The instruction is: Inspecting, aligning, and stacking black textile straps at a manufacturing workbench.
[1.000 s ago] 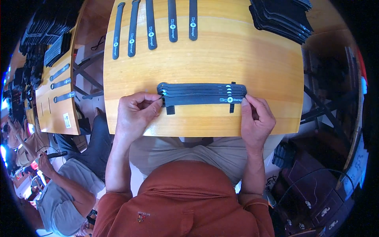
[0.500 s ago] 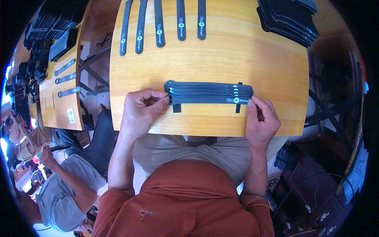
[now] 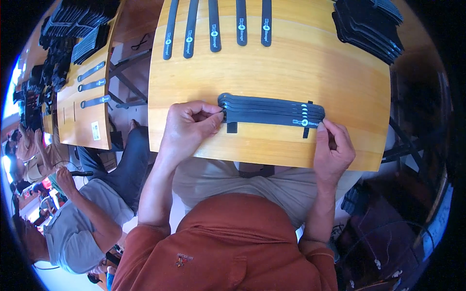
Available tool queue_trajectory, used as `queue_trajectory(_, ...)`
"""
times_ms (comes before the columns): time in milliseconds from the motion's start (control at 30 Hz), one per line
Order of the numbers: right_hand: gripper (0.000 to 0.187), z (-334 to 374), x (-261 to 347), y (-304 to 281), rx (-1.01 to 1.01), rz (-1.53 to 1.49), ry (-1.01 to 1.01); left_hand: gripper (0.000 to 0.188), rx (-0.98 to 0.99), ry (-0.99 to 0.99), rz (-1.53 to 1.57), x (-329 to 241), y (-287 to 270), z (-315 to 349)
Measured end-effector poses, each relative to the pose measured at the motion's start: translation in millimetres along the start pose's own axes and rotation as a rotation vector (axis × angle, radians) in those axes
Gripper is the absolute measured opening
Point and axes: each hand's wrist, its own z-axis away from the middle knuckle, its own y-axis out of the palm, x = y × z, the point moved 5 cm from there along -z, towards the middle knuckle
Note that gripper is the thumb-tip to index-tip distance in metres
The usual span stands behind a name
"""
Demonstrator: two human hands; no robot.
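A fanned stack of black hook-and-loop straps (image 3: 267,112) lies sideways near the table's front edge, their edges overlapping. At its left end, where the metal rings are, my left hand (image 3: 191,128) is closed with thumb and forefinger pinching the nearest strap. My right hand (image 3: 335,148) pinches the rounded right tip of the straps between thumb and fingers. Two short dark strips stick out from under the stack, a left strip (image 3: 232,128) and a right strip (image 3: 306,133).
Several single straps (image 3: 214,29) lie in a row at the table's far side. A pile of black straps (image 3: 369,31) stands at the far right corner. On the left, a second table (image 3: 87,116) bears more straps and piles, with a co-worker (image 3: 87,218) seated beside it.
The whole view has shifted, so the table and hands appear farther right and slightly turned. Both hands keep their hold on the stack's ends.
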Motion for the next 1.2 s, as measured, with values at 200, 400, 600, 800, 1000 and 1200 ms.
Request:
queue_trajectory(200,0.010,-0.1,0.1,-0.1,0.015,0.010,0.000,0.009,0.007,0.034,-0.030,-1.2,-0.4,0.5)
queue_trajectory(400,0.011,0.1,-1.7,-1.2,0.019,0.015,-0.012,0.008,0.009,0.049,-0.043,-0.9,0.5,-0.6)
queue_trajectory(600,0.011,0.4,1.1,-1.1,0.012,0.008,-0.003,0.008,-0.002,0.022,-0.030,0.7,0.0,-1.7)
queue_trajectory(800,0.010,1.4,0.6,-1.4,0.018,0.003,0.001,0.009,-0.009,0.017,-0.014,1.0,-0.2,-1.2)
queue_trajectory(1000,0.009,2.0,0.0,-0.1,0.010,-0.016,-0.009,0.009,-0.020,0.041,-0.032,-0.1,1.3,-0.6)
queue_trajectory(1200,0.010,0.9,1.4,-0.9,-0.014,0.014,-0.038,0.008,-0.016,0.039,-0.055,-5.2,1.9,0.3)
